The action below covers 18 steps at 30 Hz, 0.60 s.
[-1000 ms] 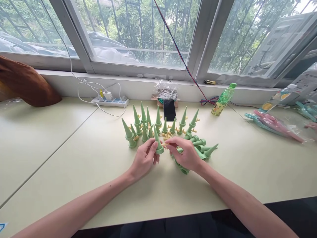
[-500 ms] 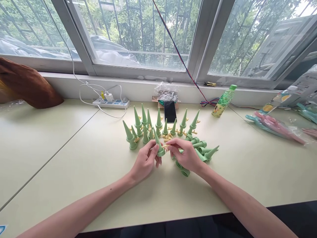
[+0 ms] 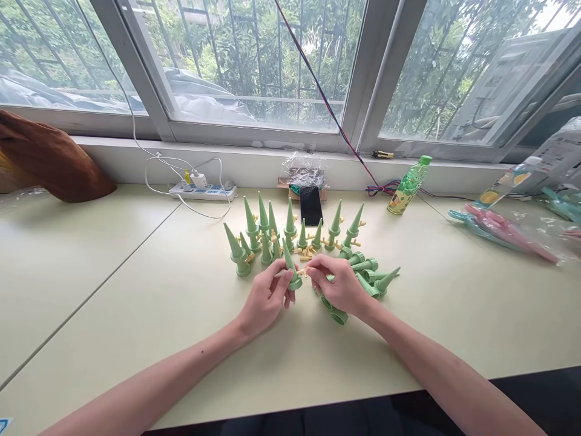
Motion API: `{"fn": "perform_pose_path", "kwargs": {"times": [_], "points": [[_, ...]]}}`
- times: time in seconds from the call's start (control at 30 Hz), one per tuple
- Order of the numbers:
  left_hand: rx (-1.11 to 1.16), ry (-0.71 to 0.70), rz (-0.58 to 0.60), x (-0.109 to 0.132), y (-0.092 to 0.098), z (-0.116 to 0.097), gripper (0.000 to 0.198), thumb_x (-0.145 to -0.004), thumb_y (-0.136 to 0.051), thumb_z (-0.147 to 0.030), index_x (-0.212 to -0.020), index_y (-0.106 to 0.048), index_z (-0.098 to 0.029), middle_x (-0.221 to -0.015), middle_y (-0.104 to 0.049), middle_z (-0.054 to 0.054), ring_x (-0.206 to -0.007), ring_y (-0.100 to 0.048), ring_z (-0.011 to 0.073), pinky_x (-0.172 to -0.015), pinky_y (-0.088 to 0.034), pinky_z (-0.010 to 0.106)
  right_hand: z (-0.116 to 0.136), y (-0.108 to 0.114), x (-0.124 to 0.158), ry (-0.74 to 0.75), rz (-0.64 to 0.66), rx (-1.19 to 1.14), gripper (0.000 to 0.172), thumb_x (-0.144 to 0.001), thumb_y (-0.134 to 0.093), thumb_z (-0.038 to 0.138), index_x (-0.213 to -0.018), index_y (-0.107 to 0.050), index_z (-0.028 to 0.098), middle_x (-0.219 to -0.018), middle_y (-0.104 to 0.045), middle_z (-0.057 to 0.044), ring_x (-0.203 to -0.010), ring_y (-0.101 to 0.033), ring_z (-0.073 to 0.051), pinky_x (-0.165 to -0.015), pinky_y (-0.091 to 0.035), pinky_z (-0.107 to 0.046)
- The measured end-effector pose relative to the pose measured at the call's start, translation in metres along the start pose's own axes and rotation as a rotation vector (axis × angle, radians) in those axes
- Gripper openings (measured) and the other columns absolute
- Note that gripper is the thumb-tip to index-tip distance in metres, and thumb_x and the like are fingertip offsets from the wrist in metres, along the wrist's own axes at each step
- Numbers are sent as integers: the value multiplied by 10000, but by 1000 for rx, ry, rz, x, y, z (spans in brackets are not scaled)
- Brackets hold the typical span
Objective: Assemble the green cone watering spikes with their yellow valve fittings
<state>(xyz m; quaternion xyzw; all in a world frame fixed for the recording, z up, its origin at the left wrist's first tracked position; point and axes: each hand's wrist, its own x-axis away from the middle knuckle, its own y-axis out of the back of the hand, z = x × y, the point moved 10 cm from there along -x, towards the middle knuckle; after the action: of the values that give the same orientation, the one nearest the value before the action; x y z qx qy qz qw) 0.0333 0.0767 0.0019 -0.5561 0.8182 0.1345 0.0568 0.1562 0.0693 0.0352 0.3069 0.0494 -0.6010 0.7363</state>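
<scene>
Between the fingers of my left hand is a green plastic watering spike, its pointed end up and leaning slightly left. My right hand pinches a small yellow valve, whose inner end meets the spike's side near the collar; how deep it sits I cannot tell. Behind my hands stand several green spikes, many with yellow valves in their sides. Loose yellow valves lie among them. Under and beyond my right hand is a pile of green spike pieces, partly hidden by it.
A black phone leans on a small box with clear wrap behind the spikes. A power strip with white cables is at back left. To the right are a green-capped bottle and plastic-bagged pink and teal items.
Both hands keep their grips in nearly the same place. The yellow valve and spike have shifted very slightly, and the whole view has moved a little.
</scene>
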Motion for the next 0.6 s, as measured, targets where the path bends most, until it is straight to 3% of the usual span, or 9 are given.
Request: {"fn": "perform_pose_path", "kwargs": {"times": [0.27, 0.43, 0.6], "points": [[-157, -105, 25, 2, 1, -5, 205, -977, -459, -362, -1002, -556, -184, -657, -561, -13, -518, -551, 103, -494, -458, 227, 0, 2, 0, 9, -16, 84, 284, -964, -481, 335, -726, -526, 187, -582, -434, 32, -522, -348, -101, -489, -306, -243], [-247, -169, 36, 5, -3, -12, 179, -973, -465, -337, -995, -567, -191, -645, -516, -20, -532, -552, 103, -488, -459, 210, 4, 2, -1, 22, -6, 128, 319, -984, -433, 340, -704, -479, 194, -590, -403, 37, -536, -325, -103, -506, -302, -241], [-288, -232, 53, 7, -6, -17, 157, -969, -463, -308, -992, -573, -199, -771, -564, 10, -531, -534, 87, -483, -449, 208, 7, 0, -1, 48, 9, 156, 359, -999, -402, 340, -668, -410, 201, -583, -354, 43, -534, -296, -101, -508, -282, -245]]}}
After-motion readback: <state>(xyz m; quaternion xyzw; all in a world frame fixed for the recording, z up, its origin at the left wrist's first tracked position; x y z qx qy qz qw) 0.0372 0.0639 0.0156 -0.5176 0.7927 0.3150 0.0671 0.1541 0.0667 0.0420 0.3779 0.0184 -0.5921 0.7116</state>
